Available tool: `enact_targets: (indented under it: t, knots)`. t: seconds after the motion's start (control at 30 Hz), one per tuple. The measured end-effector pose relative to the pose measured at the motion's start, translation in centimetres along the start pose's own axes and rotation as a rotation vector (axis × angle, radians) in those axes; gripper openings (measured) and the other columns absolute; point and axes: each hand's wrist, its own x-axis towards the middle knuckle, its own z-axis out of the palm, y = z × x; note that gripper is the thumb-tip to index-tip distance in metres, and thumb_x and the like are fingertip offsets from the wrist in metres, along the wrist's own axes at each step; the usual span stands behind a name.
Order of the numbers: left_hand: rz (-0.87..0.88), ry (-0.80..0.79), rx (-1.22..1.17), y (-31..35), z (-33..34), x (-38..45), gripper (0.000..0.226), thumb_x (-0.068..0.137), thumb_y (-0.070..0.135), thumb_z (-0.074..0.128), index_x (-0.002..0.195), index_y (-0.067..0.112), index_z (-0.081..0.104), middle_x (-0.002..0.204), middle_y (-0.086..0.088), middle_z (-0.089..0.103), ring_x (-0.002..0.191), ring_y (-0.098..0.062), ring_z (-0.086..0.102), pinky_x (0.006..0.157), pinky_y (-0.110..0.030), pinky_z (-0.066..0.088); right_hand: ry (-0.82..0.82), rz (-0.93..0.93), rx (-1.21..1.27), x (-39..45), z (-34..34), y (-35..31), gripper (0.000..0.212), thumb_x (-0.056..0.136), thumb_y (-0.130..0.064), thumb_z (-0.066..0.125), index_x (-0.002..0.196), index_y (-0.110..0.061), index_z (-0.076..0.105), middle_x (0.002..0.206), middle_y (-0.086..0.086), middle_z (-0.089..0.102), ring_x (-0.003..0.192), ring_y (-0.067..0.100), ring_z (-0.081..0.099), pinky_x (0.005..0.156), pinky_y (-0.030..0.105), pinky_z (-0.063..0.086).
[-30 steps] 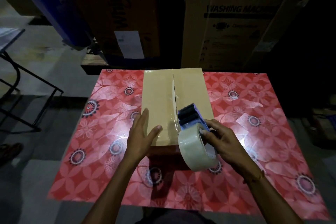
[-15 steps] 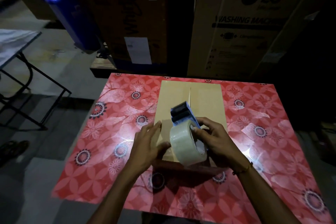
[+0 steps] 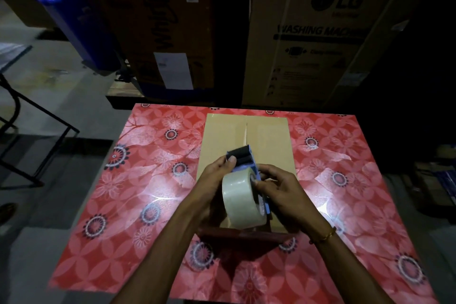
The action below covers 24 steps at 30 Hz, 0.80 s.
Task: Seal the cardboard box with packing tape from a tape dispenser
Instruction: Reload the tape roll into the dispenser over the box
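A closed brown cardboard box (image 3: 269,140) lies in the middle of the table, its two top flaps meeting along a centre seam. Above the box's near end I hold a blue tape dispenser (image 3: 243,157) with a roll of clear packing tape (image 3: 240,198) on it. My right hand (image 3: 283,192) grips the dispenser's right side, fingers curled at the roll's hub. My left hand (image 3: 213,180) holds its left side, thumb resting by the black toothed head. The near part of the box is hidden behind my hands and the roll.
The table (image 3: 138,192) wears a red floral cover. Tall cardboard appliance cartons (image 3: 318,32) stand right behind it, with a blue bin (image 3: 71,15) at the back left. A black folding frame (image 3: 27,116) stands on the floor to the left.
My left hand has left the box top and come up onto the dispenser's left side. The dispenser has shifted left over the seam, and my view has tipped slightly.
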Motion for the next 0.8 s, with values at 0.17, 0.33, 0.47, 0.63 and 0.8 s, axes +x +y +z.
enact_targets:
  t: [0.17, 0.33, 0.47, 0.63, 0.8]
  knots:
    - [0.029, 0.001, 0.03, 0.0, 0.4, 0.6, 0.032, 0.099, 0.028, 0.058, 0.128, 0.014, 0.066, 0.13, -0.028, 0.064, 0.103, -0.037, 0.065, 0.087, -0.046, 0.052, 0.056, -0.066, -0.285, 1.5, -2.9, -2.0, 0.035, 0.098, -0.018, 0.065, 0.132, -0.024, 0.063, 0.122, -0.005, 0.068, 0.108, -0.004, 0.065, 0.091, 0.025, 0.053]
    - [0.038, 0.011, 0.075, -0.1, 0.5, 1.0, 0.029, 0.1, 0.026, 0.058, 0.125, 0.015, 0.068, 0.126, -0.03, 0.064, 0.102, -0.039, 0.061, 0.09, -0.051, 0.045, -0.003, -0.138, -0.456, 4.3, -3.4, -4.4, 0.044, 0.094, -0.034, 0.068, 0.136, -0.023, 0.06, 0.132, -0.006, 0.059, 0.12, 0.005, 0.06, 0.093, 0.031, 0.054]
    - [0.05, 0.024, 0.105, -0.2, 0.4, 1.4, 0.029, 0.097, 0.031, 0.063, 0.122, 0.018, 0.069, 0.119, -0.026, 0.067, 0.1, -0.04, 0.054, 0.086, -0.055, 0.039, -0.13, -0.154, -0.635, 6.3, -2.8, -5.4, 0.043, 0.093, -0.036, 0.07, 0.133, -0.021, 0.062, 0.131, -0.005, 0.057, 0.12, 0.008, 0.058, 0.094, 0.029, 0.052]
    - [0.066, 0.02, 0.152, -0.1, 0.4, 1.7, 0.027, 0.096, 0.029, 0.064, 0.119, 0.017, 0.071, 0.109, -0.025, 0.066, 0.098, -0.037, 0.051, 0.086, -0.051, 0.036, -0.177, -0.217, -0.708, 7.4, -2.3, -5.6, 0.017, 0.093, -0.02, 0.071, 0.108, -0.013, 0.076, 0.112, -0.001, 0.065, 0.105, 0.011, 0.064, 0.09, 0.03, 0.053]
    - [0.086, 0.048, 0.265, 0.1, 0.2, 2.0, 0.047, 0.09, 0.037, 0.069, 0.134, 0.035, 0.056, 0.122, -0.017, 0.07, 0.11, -0.04, 0.067, 0.095, -0.053, 0.05, -0.111, -0.267, -0.643, 7.3, -1.9, -5.0, 0.009, 0.093, -0.016, 0.071, 0.097, -0.011, 0.077, 0.104, 0.003, 0.068, 0.097, 0.017, 0.068, 0.086, 0.04, 0.059]
